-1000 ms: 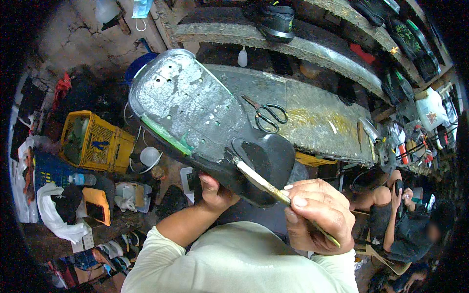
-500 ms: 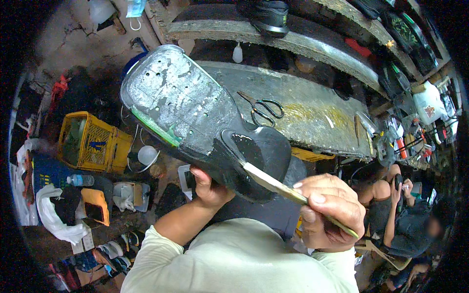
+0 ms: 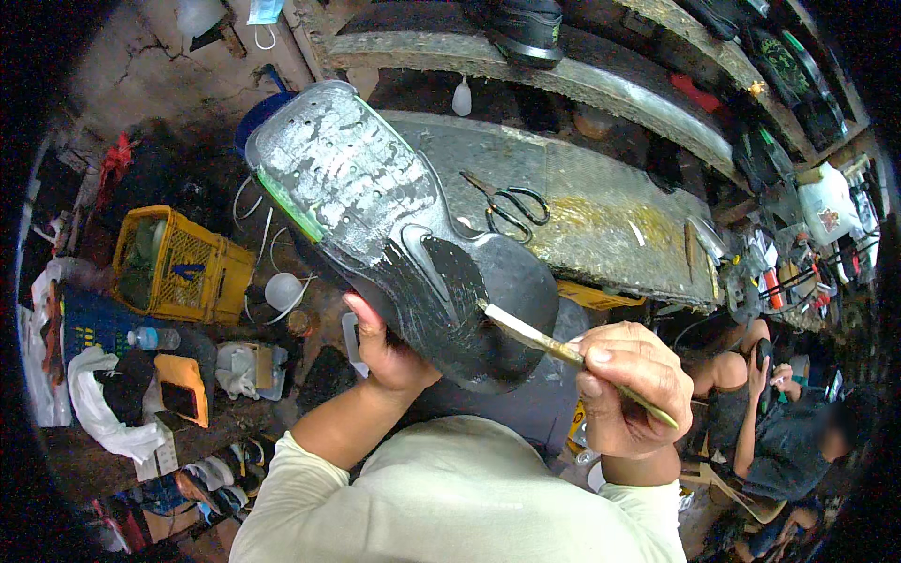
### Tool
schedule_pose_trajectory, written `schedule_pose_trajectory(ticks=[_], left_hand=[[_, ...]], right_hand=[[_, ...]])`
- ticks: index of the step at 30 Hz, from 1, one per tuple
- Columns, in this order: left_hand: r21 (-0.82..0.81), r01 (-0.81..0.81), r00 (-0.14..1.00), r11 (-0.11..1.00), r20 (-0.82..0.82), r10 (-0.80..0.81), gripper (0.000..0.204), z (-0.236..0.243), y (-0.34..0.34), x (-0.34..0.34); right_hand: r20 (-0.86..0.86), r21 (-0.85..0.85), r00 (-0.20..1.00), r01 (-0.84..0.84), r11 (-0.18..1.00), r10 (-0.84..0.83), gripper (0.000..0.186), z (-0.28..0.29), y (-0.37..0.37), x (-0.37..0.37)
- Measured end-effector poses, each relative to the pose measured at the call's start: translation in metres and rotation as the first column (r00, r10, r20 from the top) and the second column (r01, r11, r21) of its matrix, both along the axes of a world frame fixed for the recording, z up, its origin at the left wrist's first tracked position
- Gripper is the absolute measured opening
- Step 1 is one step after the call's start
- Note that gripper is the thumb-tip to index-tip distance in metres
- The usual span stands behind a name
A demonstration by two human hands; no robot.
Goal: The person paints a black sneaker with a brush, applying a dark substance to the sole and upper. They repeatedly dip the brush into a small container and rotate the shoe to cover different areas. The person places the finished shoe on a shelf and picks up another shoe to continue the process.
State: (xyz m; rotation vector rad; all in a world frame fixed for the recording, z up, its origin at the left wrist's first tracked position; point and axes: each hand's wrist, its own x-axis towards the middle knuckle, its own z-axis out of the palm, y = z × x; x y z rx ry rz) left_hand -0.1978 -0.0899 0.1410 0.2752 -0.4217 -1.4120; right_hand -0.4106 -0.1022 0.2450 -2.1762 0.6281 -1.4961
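My left hand (image 3: 394, 355) grips a large black shoe sole (image 3: 511, 272) from its lower left edge. The thumb shows at the side, while the fingers are hidden underneath. A patchy silvery area with small holes covers the sole's upper left end, and a bright green strip runs along that edge. Across the middle lies a glossy dark wet-looking patch. Between thumb and fingers, my right hand (image 3: 633, 385) pinches a thin brush (image 3: 526, 333) with a whitish front part and a yellowish-brown handle end. The brush's tip meets the sole near the dark patch's right side.
Scissors (image 3: 507, 208) lie on a worn grey workbench (image 3: 610, 216) beyond the sole. Above it runs a shelf (image 3: 422, 52) with black shoes. Yellow crates (image 3: 178, 267) stand at left. Tools crowd the bench's right end. A seated person (image 3: 788, 441) at right handles a dark object.
The sole has tilted and turned slightly in my left hand. My right hand has brought the brush tip a little to the right, and the dark patch across the middle looks larger.
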Motion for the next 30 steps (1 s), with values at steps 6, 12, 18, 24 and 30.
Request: schedule_pose_trajectory(ticks=[6,12,18,24,30], left_hand=[[0.036,-0.028,0.996,0.999,0.087,0.024,0.085,0.001,0.001,-0.004],[0.016,-0.021,0.993,1.0,0.116,0.019,0.084,-0.002,0.001,-0.004],[-0.13,0.065,0.997,0.989,-0.036,-0.07,0.087,-0.008,0.002,-0.002],[-0.036,0.033,0.996,0.999,0.085,-0.03,0.09,-0.006,0.001,-0.006],[0.021,-0.009,0.959,1.0,0.282,0.003,0.101,0.006,0.001,-0.009]], right_hand=[[-0.009,-0.035,0.996,-0.09,0.995,0.09,0.033,0.002,-0.001,0.003],[-0.062,0.0,0.99,-0.13,0.991,0.13,0.022,0.005,0.001,0.002],[-0.021,-0.009,0.996,-0.087,0.996,0.086,0.033,0.004,0.003,0.0],[0.006,-0.015,0.997,-0.077,0.997,0.077,0.031,0.001,0.002,0.0],[0.016,0.002,0.993,-0.119,0.993,0.119,0.03,-0.003,0.003,-0.003]])
